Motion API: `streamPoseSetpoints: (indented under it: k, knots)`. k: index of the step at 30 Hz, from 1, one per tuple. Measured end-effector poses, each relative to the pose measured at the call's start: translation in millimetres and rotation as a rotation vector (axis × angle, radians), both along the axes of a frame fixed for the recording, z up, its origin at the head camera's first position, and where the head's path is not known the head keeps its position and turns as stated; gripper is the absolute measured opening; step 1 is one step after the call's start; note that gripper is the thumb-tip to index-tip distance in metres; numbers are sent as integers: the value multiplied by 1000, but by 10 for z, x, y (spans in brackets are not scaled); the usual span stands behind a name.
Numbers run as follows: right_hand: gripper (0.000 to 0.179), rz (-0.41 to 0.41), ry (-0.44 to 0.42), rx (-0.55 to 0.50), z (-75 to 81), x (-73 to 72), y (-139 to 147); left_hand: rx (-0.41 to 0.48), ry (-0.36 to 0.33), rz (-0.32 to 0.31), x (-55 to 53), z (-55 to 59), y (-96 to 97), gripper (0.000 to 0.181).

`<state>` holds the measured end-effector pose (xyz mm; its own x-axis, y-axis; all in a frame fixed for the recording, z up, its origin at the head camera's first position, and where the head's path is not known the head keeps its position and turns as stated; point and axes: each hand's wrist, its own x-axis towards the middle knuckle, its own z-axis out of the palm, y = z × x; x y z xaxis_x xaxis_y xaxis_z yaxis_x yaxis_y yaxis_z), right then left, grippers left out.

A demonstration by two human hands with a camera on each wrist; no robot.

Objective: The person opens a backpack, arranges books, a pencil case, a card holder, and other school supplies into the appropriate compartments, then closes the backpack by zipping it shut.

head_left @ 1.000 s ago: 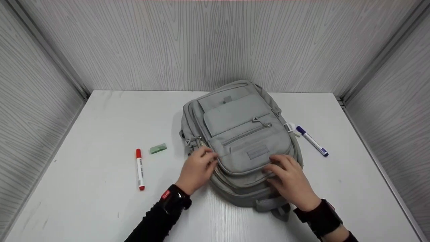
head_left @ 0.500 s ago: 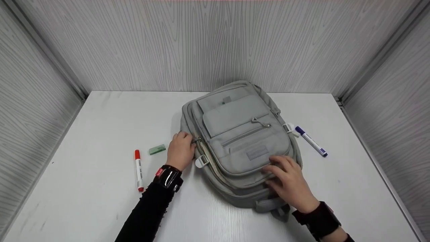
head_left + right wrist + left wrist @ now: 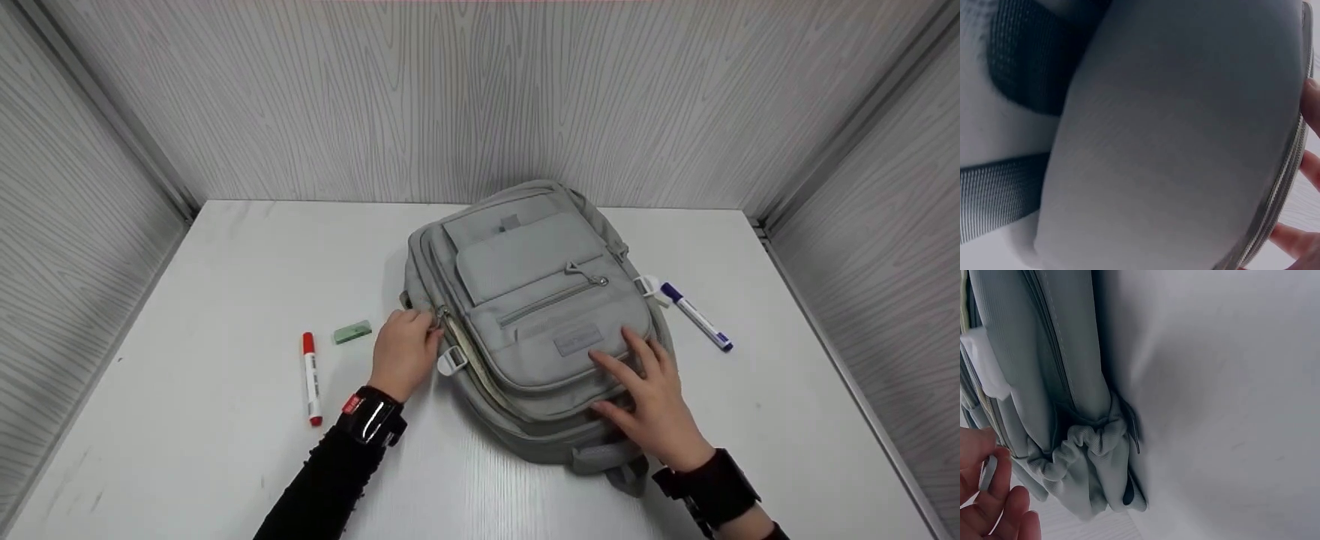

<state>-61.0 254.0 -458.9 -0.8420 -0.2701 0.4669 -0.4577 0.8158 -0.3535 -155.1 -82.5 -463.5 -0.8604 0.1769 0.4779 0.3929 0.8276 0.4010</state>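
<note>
A grey-green backpack [image 3: 547, 300] lies front side up on the white table, with a side zip partly undone along its left edge. At that edge my left hand [image 3: 405, 352] pinches the zipper pull [image 3: 988, 472] between thumb and finger. Just below it hangs a white buckle [image 3: 451, 361]. On the lower right part of the bag rests my right hand [image 3: 652, 397], fingers spread across the front panel; the right wrist view shows its fingertips [image 3: 1311, 107] against the zipped edge.
A red-capped marker [image 3: 312, 379] and a green eraser-like block [image 3: 352, 331] lie left of the bag. To its right is a blue-capped marker [image 3: 697, 316]. Grey wood-grain panels [image 3: 480, 97] stand at the back and both sides.
My left hand has moved left and up from the lower zip edge to the zipper pull, uncovering the white buckle. My right hand's fingers have spread wider on the bag.
</note>
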Motion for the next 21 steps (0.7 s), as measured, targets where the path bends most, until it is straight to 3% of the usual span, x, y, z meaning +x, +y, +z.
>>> streamPoseSetpoints:
  k: [10, 21]
  knots:
    - [65, -36, -8, 10, 10, -9, -13, 0, 36, -65, 287, -49, 71, 14]
    - [67, -95, -2, 84, -20, -92, -77, 26, 23, -105, 409, -114, 153, 12]
